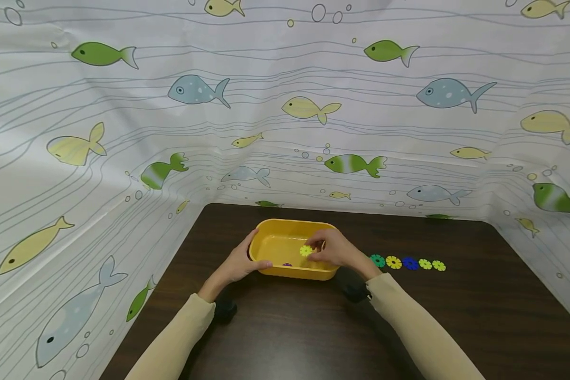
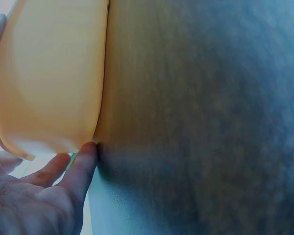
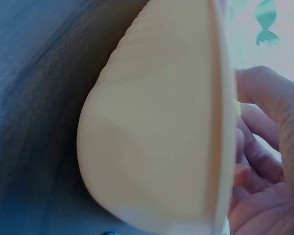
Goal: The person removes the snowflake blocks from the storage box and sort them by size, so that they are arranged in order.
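A yellow plastic basin (image 1: pixel 276 247) stands on the dark table, and its outer wall (image 2: pixel 49 78) fills the upper left of the left wrist view. My left hand (image 1: pixel 239 263) grips its left end, thumb over the near rim and fingers along the outside. Over the basin's right half, my right hand (image 1: pixel 336 249) pinches a yellow-green flower-shaped disc (image 1: pixel 306 250) between thumb and fingers. From the right wrist, the basin wall (image 3: pixel 152 127) hides most of that disc (image 3: pixel 238 108). A purple disc (image 1: pixel 287 265) shows partly inside, behind the near rim.
Right of the basin lies a row of flower discs: green (image 1: pixel 377 260), yellow (image 1: pixel 393 262), blue (image 1: pixel 410 263), then two yellow-green ones (image 1: pixel 425 264). The dark wooden table (image 1: pixel 285 332) meets a fish-patterned cloth (image 1: pixel 285 158) at the back and sides.
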The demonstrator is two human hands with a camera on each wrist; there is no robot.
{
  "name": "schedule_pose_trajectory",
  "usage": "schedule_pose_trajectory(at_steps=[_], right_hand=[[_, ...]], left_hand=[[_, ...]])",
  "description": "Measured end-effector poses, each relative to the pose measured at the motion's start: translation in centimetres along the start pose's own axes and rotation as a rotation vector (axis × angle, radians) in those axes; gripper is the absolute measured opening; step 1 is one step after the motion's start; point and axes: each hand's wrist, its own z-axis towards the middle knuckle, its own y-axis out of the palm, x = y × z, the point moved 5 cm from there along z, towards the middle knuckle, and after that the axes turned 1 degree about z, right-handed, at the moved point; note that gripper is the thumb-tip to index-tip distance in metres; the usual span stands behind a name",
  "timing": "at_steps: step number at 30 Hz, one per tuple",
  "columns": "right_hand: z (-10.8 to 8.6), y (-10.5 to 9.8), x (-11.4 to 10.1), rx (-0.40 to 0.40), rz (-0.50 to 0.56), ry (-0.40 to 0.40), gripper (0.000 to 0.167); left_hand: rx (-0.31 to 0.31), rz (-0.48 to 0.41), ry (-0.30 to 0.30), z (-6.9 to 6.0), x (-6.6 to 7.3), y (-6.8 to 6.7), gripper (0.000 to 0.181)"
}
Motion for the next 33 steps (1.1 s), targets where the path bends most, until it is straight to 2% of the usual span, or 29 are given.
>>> schedule_pose_trajectory(at_steps=[8,19,26,33], right_hand=[[-3.4,-2.3,1.4,0.214,0.041,0.001,0.029],[-8.8,-4.9,5.0,0.370,0.065,0.120,0.028],[-12.6,-7.3,7.5,0.463,-0.024,0.204,0.029],[-16.4,-10.0,10.1,0.590,-0.093,0.247,0.029]], left_hand=[[-0.002,-0.003,0.004,0.0,0.0,0.0,0.115],[-0.007,-0.007,-0.005,0.0,0.1,0.0,0.115],[-0.009,0.005,-0.004,0.1,-0.2,0.0,0.115],[-0.011,0.004,0.002,0.2,-0.2,0.1,0.117]])
